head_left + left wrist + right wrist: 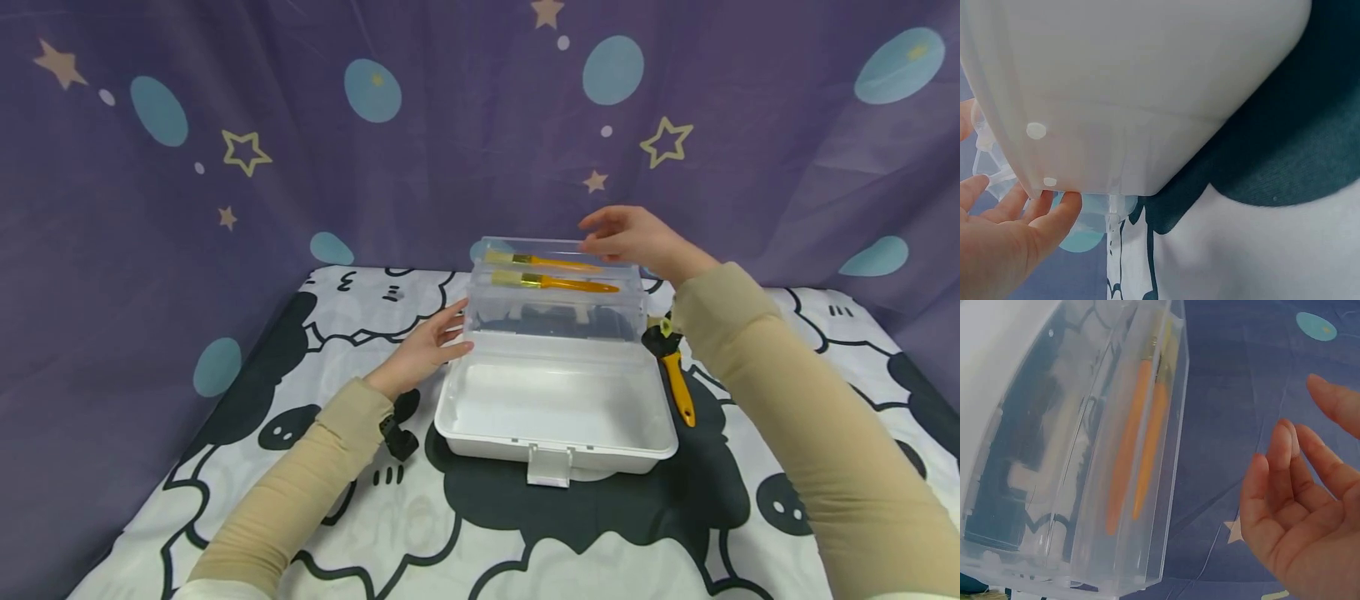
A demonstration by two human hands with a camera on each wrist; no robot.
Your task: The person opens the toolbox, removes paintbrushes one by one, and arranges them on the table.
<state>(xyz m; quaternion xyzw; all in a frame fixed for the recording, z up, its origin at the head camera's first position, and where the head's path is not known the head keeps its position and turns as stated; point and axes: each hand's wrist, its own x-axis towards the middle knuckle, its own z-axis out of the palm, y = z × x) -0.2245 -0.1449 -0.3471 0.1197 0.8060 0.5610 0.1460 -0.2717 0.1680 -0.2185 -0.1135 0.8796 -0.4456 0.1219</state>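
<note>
A white plastic box (555,408) stands with its clear lid (517,317) swung up at the back. Two paintbrushes (577,284) with orange handles lie in the clear compartment along the lid's far part. At the box's back left corner, my left hand (427,346) has its fingers spread beside the lid; in the left wrist view the fingertips (1072,199) are right at the box's edge. My right hand (626,237) hovers by the lid's top right edge, fingers loosely bent. The right wrist view shows this hand (1310,500) apart from the lid, holding nothing.
A brush with a yellow handle and black collar (678,387) lies along the box's right side. A white latch (549,467) hangs at the box's front. The cloth (390,517) has black-and-white sheep shapes, and a purple curtain (480,167) rises behind.
</note>
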